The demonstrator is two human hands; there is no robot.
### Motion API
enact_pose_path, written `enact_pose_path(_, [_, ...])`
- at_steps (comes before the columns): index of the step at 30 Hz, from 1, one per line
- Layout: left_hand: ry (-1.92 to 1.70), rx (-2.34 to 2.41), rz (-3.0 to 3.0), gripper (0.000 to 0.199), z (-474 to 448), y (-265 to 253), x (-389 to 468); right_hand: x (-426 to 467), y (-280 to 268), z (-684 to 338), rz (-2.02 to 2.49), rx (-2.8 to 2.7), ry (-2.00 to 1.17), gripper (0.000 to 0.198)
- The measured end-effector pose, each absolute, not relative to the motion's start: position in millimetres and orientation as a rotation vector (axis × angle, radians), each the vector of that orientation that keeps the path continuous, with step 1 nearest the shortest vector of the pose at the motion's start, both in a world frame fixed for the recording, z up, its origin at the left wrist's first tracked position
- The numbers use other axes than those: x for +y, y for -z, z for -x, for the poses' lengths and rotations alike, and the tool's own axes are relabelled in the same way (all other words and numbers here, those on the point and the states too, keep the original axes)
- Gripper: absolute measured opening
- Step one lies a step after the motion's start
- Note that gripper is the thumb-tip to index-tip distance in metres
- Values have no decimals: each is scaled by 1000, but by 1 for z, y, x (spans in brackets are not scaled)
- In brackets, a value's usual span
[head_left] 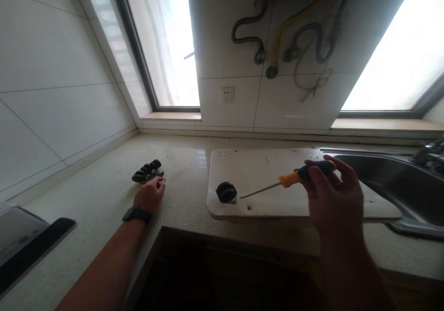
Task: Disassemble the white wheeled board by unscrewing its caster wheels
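My right hand [335, 193] is wrapped around the black and orange handle of a screwdriver [289, 178]. Its metal shaft points left, and the tip hovers close to a black caster wheel [226, 192]. That caster stands at the near left corner of a white board [270, 167] lying flat on the counter. At the left, my left hand [151, 194] rests on the countertop with its fingers drawn together beside a group of black caster wheels [147, 170]. Small metal bits lie by those wheels, partly hidden by the hand; what the fingers pinch is too small to tell.
A steel sink [388, 172] with a faucet [430, 151] lies at the right, partly under the board. The counter has a dark opening [222, 269] in front. A black-edged appliance [38, 251] sits at the left. Hoses [280, 33] and a socket [227, 95] are on the wall.
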State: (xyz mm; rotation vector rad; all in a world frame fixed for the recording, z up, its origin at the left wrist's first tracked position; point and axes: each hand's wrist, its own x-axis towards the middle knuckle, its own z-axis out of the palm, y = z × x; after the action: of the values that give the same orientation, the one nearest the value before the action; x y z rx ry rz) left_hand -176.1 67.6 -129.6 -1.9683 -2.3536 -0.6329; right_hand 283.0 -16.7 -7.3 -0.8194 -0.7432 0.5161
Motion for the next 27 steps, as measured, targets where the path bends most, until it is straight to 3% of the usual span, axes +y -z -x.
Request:
enact_pose_path(9, [666,-2265,2179,38,165,130,60,-23,-24,-259,817,-1152,-441,50])
enact_pose_path(27, [613,-2188,2341,37,168,134,60,-23,-39,-251,776,-1410,-401,49])
